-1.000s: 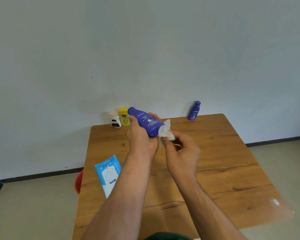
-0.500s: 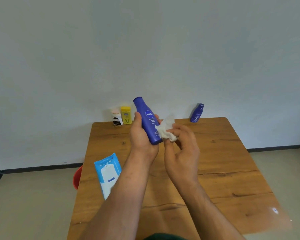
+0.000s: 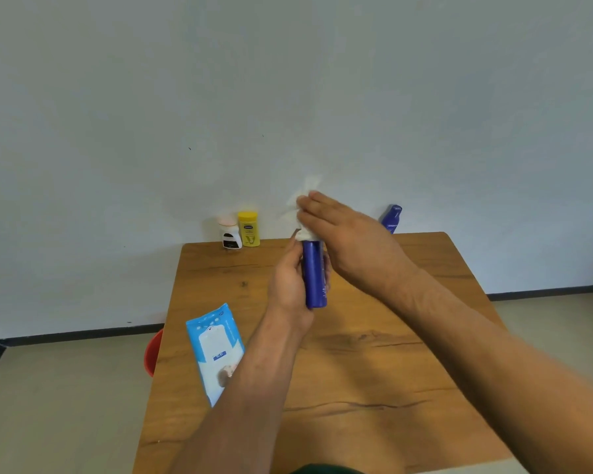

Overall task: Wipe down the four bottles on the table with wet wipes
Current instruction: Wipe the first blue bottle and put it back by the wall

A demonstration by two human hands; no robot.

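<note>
The wooden table (image 3: 374,371), smooth with dark grain, carries one soft blue-white pack of wet wipes (image 3: 216,347). There are four plastic bottles. The left hand (image 3: 288,285) grips the tall blue bottle (image 3: 315,275), a cylinder held upright above the table, and the right hand (image 3: 350,241) pinches one crumpled wet wipe (image 3: 300,206) over its top. At the far edge stand three more – yellow bottle (image 3: 249,229), white bottle (image 3: 230,232), small blue bottle (image 3: 392,218)

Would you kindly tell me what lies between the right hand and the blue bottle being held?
In the head view, a white wet wipe lies there, held by the right hand over the top of the held blue bottle.
</note>
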